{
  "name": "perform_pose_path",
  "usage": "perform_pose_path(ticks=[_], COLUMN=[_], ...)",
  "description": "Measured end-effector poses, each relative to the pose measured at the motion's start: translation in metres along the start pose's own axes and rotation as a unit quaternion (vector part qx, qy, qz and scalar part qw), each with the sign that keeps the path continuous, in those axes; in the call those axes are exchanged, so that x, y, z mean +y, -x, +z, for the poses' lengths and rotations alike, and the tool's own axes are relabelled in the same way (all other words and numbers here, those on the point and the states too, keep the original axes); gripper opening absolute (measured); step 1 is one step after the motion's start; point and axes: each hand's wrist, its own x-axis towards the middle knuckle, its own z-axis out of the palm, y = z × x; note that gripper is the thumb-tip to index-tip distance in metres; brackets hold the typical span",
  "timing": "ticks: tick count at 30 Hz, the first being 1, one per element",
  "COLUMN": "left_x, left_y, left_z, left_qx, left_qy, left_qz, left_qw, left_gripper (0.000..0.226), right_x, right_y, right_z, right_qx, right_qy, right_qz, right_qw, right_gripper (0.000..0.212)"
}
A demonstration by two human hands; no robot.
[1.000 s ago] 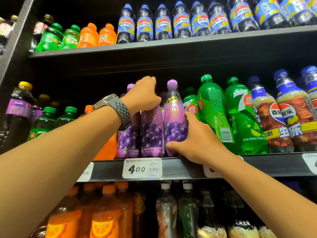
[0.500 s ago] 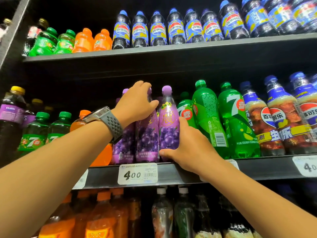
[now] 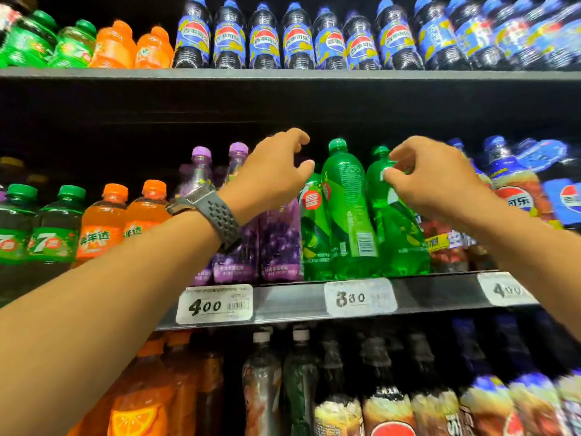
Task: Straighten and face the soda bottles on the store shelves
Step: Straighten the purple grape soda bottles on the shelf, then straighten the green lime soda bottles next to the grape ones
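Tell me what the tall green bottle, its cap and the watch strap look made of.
Green bottle: clear tinted plastic, glossy, judging by its highlights. Cap: opaque green plastic, apparently smooth. Watch strap: grey, matte, perforated, probably rubber or silicone.

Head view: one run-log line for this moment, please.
left hand open | right hand open | both at green bottles | middle one shows barcode

Both forearms are bare, with no sleeves in view. The left wrist carries a wristwatch (image 3: 201, 201) with a silver metal case, seen edge-on, on a grey rubbery strap (image 3: 224, 220) perforated with rows of oval holes. The right wrist is bare, and neither hand shows gloves or rings.
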Motion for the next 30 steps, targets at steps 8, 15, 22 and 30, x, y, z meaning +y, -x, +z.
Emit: perform_pose_path(ticks=[8,15,22,30], left_x=[0.033,0.043,0.045,0.045], left_y=[-0.031,-0.047,-0.046,-0.045], left_z=[0.038,0.054,0.054,0.030], left_qx=[-0.032,-0.071,-0.023,-0.178], left_qy=[-0.005,0.049,-0.011,0.130], left_qz=[-0.112,-0.237,-0.225,-0.216], left_qw=[0.993,0.968,0.974,0.951], left_gripper=[0.067,0.076,0.087,0.053], right_x=[0.049,0.053,0.047,0.054], right_y=[-0.042,-0.065,-0.069,-0.075], right_z=[-0.014,-0.003,0.006,0.003], right_qx=[-0.060,-0.145,-0.179,-0.213], right_qy=[0.012,0.008,0.051,0.041], right_qz=[-0.014,-0.045,-0.053,-0.051], right_qw=[0.998,0.988,0.981,0.975], right_gripper=[0.043,0.066,0.065,0.051])
